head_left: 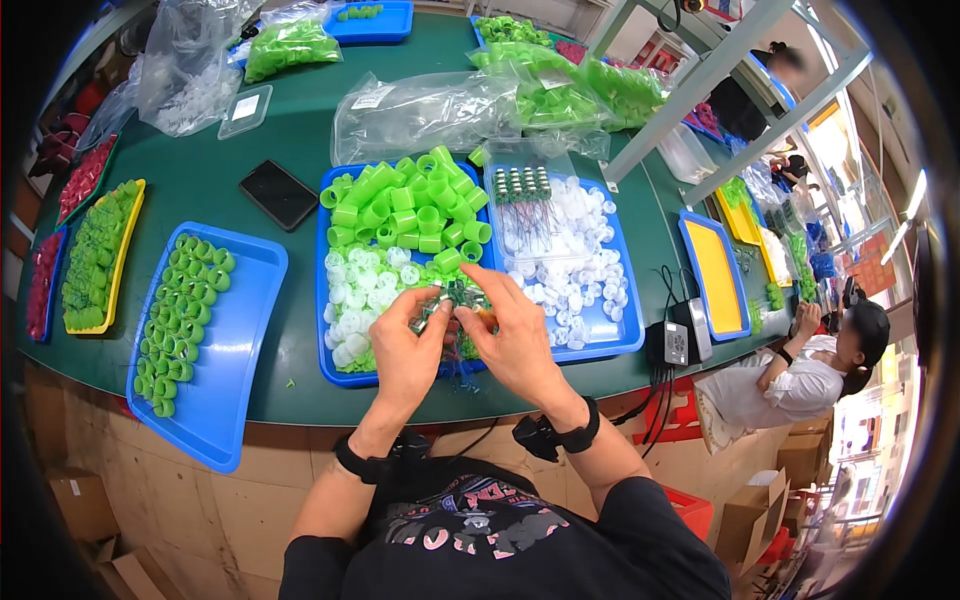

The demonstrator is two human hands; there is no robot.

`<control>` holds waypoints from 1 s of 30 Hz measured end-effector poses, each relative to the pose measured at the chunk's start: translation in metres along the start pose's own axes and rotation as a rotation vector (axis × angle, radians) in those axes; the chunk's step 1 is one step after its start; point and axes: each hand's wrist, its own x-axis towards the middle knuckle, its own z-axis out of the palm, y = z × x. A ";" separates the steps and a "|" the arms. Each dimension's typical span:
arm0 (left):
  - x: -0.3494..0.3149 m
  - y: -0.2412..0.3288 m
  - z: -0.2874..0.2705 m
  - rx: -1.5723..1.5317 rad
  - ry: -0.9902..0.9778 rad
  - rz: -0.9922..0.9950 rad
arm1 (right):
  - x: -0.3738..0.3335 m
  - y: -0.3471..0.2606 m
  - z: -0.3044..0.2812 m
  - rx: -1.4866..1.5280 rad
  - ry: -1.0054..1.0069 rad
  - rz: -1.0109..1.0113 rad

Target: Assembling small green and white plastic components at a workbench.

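Observation:
Over the front part of a blue tray, my left hand and my right hand come close together. Both have their fingers closed in a pinch around small dark green parts with thin wires; fine wires hang below. The fingers partly hide these parts, so their exact kind is unclear. Bright green plastic sleeves fill the tray's back half, and whitish translucent caps lie left of my hands. Right of them, a second blue tray holds clear caps and a clear box with rows of wired components.
At left, a blue tray carries rows of green rings. Behind it lies a black phone. Plastic bags cover the back. A metal frame and black-cabled boxes stand right; a co-worker sits beyond.

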 end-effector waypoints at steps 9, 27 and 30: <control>-0.001 0.002 -0.011 -0.241 -0.309 -0.140 | 0.003 0.013 0.004 0.207 -0.155 -0.007; -0.016 -0.008 -0.003 0.188 -0.095 0.072 | -0.004 -0.002 0.012 -0.003 -0.017 0.052; -0.016 -0.012 0.000 0.221 -0.042 0.103 | -0.002 0.003 0.013 0.012 -0.052 0.094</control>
